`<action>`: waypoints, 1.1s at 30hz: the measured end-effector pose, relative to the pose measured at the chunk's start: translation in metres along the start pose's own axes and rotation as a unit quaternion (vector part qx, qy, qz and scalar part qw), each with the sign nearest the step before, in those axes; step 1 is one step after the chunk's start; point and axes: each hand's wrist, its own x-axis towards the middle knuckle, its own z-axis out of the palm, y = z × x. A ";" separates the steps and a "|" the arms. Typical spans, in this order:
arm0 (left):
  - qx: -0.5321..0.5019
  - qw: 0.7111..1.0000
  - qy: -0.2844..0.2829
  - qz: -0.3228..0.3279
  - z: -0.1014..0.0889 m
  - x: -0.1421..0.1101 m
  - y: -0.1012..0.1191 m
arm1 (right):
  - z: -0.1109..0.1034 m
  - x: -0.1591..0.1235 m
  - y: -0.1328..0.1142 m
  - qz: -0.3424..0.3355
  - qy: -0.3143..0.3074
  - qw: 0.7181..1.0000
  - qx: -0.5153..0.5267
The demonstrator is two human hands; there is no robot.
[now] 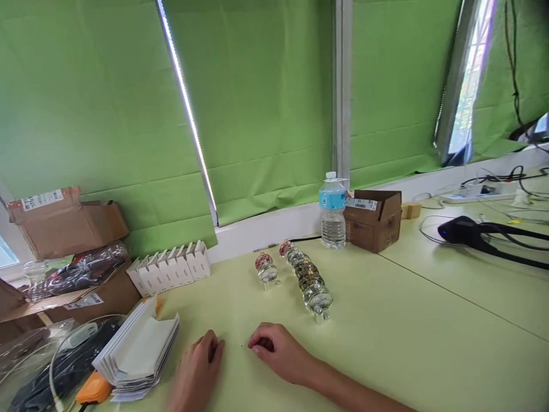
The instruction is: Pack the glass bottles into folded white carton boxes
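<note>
My left hand (196,371) rests on the pale green table (386,320) near its front edge, fingers curled under, and I see nothing in it. My right hand (278,352) lies just to its right, knuckles up and fingers curled, with nothing visible in it. A stack of flat white folded cartons (139,349) sits just left of my left hand. Behind the hands stands a row of several small glass ornaments (306,276), with one more ornament (266,270) apart on its left.
A row of small assembled white boxes (171,268) stands at the back left, beside open cardboard boxes (64,220) and plastic bags. A water bottle (332,210) and a small brown box (374,219) stand by the window. A black device (465,232) and cables lie at right.
</note>
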 end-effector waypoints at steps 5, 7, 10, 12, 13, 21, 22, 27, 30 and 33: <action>0.006 1.000 0.029 0.010 0.004 -0.002 0.000 | -0.002 -0.001 -0.001 -0.013 0.002 1.000 0.007; 0.003 0.999 0.036 0.004 0.004 0.000 -0.001 | -0.003 -0.001 0.000 -0.017 0.000 1.000 0.009; 0.005 1.000 0.026 -0.001 0.001 0.010 0.001 | -0.003 0.000 0.002 -0.026 0.000 1.000 0.010; 0.016 0.999 0.023 0.016 -0.004 0.023 0.006 | -0.003 0.001 0.004 -0.030 -0.001 0.999 0.014; 0.026 0.999 0.027 0.024 -0.008 0.031 0.009 | -0.002 0.002 0.005 -0.033 -0.002 0.999 0.019; 0.183 0.982 0.038 0.035 -0.045 0.117 0.035 | 0.007 0.007 0.021 -0.040 0.007 0.999 0.017; 0.205 0.977 0.035 0.037 -0.050 0.127 0.036 | 0.009 0.009 0.024 -0.042 0.008 0.999 0.010; 0.288 0.957 0.018 0.028 -0.067 0.163 0.038 | 0.012 0.016 0.034 -0.045 -0.001 0.999 -0.012; 0.316 0.948 0.012 0.021 -0.073 0.177 0.038 | 0.011 0.018 0.035 -0.050 -0.011 0.999 -0.011; 0.333 0.943 0.007 0.016 -0.074 0.186 0.036 | 0.011 0.018 0.037 -0.053 -0.010 0.999 -0.005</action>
